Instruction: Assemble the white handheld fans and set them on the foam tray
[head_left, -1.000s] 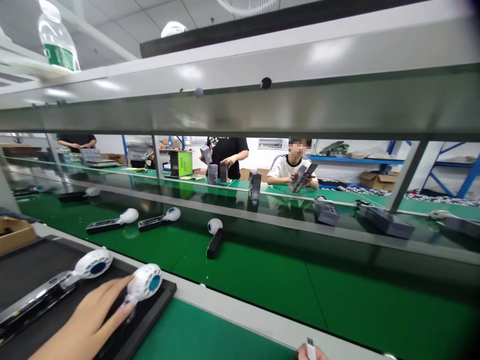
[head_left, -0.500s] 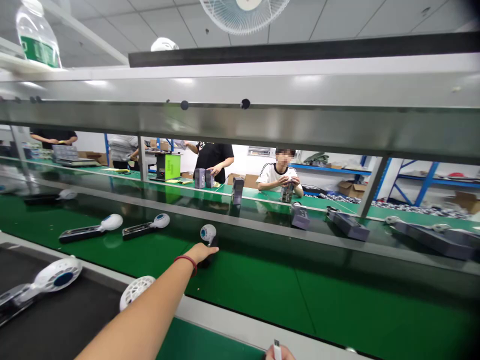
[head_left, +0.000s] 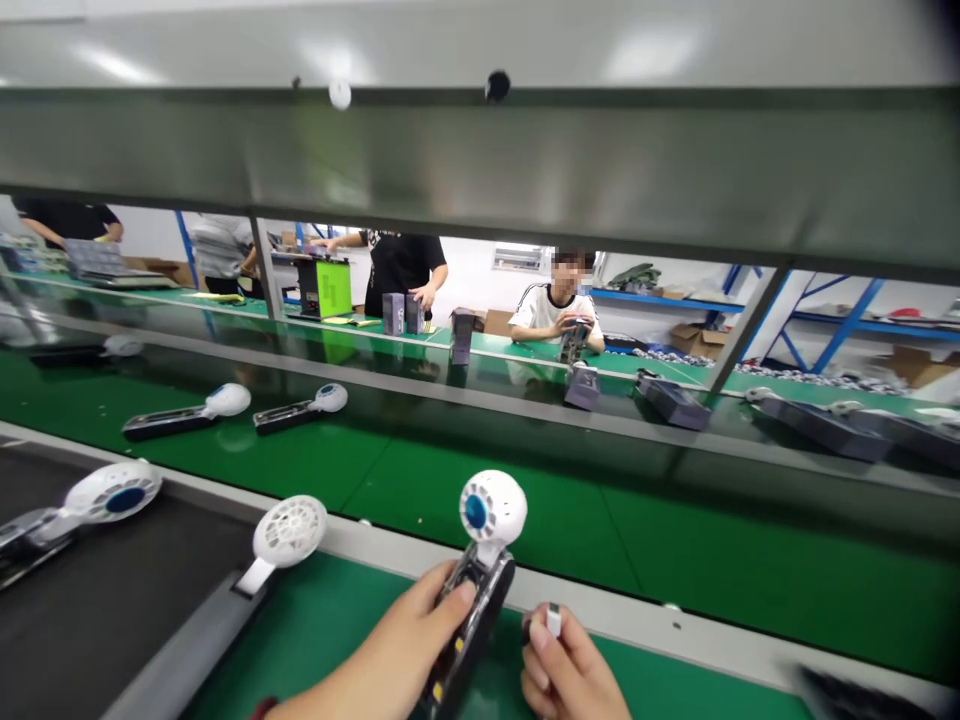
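Two fans on mat: handheld fan with blue hub (head_left: 105,497) and white-grille fan (head_left: 289,532) lie on the black mat (head_left: 112,610), far left, untouched.
Belt, left: two more fans (head_left: 225,401) (head_left: 330,398) lie well apart on the green conveyor (head_left: 600,540).
Left hand (head_left: 390,660): fingers closed around open-backed fan (head_left: 480,560), head up, circuit side exposed.
Right hand (head_left: 566,675): fingertips pinch small white plug (head_left: 553,620), just beside the fan's handle, not touching.
Progress: fan picked up and presented; plug apparently not yet inserted; mat fans look unprocessed.
Far side: seated co-worker (head_left: 555,315) handles boxes (head_left: 581,385).
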